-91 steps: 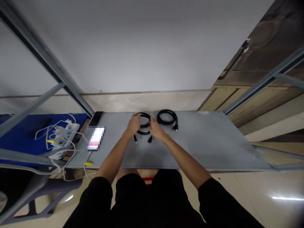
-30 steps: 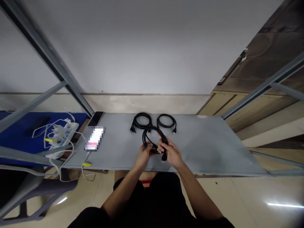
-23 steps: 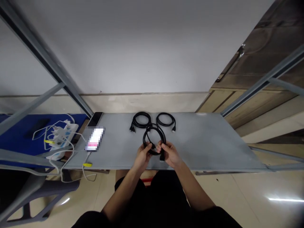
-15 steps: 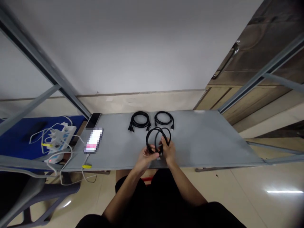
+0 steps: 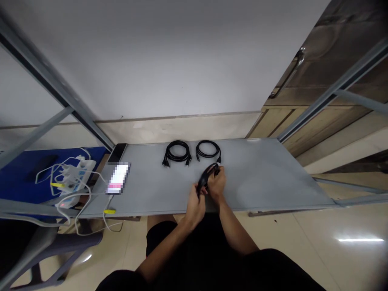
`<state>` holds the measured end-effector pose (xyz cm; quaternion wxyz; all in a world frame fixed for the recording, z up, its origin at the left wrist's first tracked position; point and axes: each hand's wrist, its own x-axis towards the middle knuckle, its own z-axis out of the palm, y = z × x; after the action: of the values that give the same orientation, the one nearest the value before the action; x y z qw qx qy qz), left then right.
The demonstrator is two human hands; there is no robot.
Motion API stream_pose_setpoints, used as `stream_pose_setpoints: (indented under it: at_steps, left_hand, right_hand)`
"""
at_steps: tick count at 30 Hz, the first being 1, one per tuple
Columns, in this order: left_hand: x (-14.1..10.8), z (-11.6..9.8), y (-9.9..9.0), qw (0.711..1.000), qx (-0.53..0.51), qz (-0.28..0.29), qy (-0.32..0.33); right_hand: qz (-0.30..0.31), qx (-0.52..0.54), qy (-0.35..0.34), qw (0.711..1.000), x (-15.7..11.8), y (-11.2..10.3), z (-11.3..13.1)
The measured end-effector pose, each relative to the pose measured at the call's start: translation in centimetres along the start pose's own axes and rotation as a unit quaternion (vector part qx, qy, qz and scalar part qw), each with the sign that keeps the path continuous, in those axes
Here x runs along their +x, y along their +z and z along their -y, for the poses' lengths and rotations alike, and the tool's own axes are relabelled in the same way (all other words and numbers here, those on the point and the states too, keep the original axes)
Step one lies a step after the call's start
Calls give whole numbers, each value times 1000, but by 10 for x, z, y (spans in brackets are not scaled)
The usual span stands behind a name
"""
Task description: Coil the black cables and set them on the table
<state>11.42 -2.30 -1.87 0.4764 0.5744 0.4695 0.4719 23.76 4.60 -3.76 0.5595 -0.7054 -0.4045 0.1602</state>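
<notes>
A black cable (image 5: 205,178), looped into a coil, is held between my two hands above the grey table (image 5: 266,178) near its front edge. My left hand (image 5: 196,202) grips the lower left end of the coil. Wrapped round its right side is my right hand (image 5: 217,184). The coil is tilted and seen nearly edge-on; its plugs are hidden. Beyond my hands, two more coiled black cables lie flat side by side: a thicker coil (image 5: 178,151) with its plugs toward me, and a thinner coil (image 5: 208,149) on the right.
On the table's left are a lit phone (image 5: 119,178), its screen blurred, and a black flat object (image 5: 117,153). A white power strip (image 5: 77,182) with tangled white cords lies on a blue surface (image 5: 18,173). Grey metal posts (image 5: 327,93) frame both sides. A wall stands behind.
The held coil has turned from an open, facing ring to a tilted, bunched bundle. My left hand has moved right and my right hand slightly up, both closing round it.
</notes>
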Motion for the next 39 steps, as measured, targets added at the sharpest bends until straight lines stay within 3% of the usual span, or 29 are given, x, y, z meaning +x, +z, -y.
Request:
stream_pose_setpoints:
  at_steps: [3, 7, 9, 13, 15, 18, 26, 34, 39]
  left_hand:
    - [31, 8, -20, 998, 30, -41, 37]
    - [62, 20, -59, 994, 44, -101, 4]
    - [68, 23, -76, 991, 33, -130, 0]
    - [66, 20, -104, 971, -75, -227, -19]
    - [64, 17, -112, 956, -163, -241, -47]
    - [64, 13, -116, 938, -238, -245, -63]
    - [70, 15, -116, 927, -281, -241, -60]
    - [70, 15, -118, 936, -276, -187, -114]
    - [69, 12, -121, 941, -268, -142, -150]
  right_hand:
    - [12, 78, 9, 997, 4, 1, 0]
    - [139, 133, -8, 981, 6, -4, 1]
    - [161, 170, 10, 972, 9, -9, -1]
    - [112, 330, 120, 930, 18, -18, -10]
    - [83, 403, 148, 899, 22, -22, -14]
    - [81, 457, 179, 867, 27, -26, -19]
    - [132, 520, 278, 797, 28, -43, -8]
    - [169, 485, 263, 817, 18, -42, -9]
    - [214, 496, 267, 798, 7, -38, -1]
